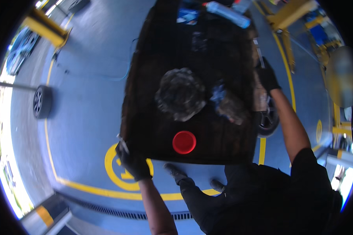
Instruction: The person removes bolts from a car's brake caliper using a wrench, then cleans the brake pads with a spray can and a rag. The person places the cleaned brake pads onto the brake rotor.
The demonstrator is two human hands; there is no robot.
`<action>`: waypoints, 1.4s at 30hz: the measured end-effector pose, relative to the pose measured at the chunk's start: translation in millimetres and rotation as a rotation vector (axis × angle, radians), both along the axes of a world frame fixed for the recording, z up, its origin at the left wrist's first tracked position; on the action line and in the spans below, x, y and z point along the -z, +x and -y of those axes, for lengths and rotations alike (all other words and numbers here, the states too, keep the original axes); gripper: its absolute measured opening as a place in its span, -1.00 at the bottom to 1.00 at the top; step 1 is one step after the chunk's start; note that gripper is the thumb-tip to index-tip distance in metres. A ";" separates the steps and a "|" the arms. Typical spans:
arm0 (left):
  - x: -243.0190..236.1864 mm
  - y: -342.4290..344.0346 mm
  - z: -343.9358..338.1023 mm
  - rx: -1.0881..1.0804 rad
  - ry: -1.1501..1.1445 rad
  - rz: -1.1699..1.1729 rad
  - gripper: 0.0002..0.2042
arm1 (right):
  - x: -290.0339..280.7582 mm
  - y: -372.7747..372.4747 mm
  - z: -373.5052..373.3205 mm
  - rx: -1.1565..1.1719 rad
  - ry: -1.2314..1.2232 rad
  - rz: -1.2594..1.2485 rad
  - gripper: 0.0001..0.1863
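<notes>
Far left: one wheel (42, 102) on the blue floor, dark tyre, spoked rim.

Left: gloved left hand (134, 161), just beside the near-left corner of the tabletop (145, 141). One bright metal piece (123, 145) at its fingers; blur hides whether they are closed on it, so grip cannot be told. Handling, as judged: keep the wrist loose and the piece clear of the corner. Appearance: short, pale, glinting, exact form unclear.

Centre: dark, worn tabletop, bearing one round, crumpled, translucent item (180, 94); one red round dish or lid (184, 142) by the near edge; one blue-and-grey crumpled packet (229, 103); one light-blue bottle (228, 15), lying at the far end.

Right: gloved right hand (268, 76), at the tabletop's right edge, closed around one slim metal tool (259, 53). Handling, as judged: firm grip low on the shank, tip pointed away from the body, edge not knocked. Appearance: narrow, straight, silvery, tip directed away from the person; finer detail blurred.
</notes>
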State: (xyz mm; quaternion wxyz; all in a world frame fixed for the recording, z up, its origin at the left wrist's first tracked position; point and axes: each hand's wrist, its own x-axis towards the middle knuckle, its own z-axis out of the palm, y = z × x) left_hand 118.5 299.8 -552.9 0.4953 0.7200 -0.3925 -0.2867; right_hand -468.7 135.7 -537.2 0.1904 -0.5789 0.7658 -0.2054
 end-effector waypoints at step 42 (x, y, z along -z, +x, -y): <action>-104.6 332.4 427.4 1.069 0.028 0.594 -0.67 | -151.4 497.9 -183.8 0.919 -0.309 0.122 -0.75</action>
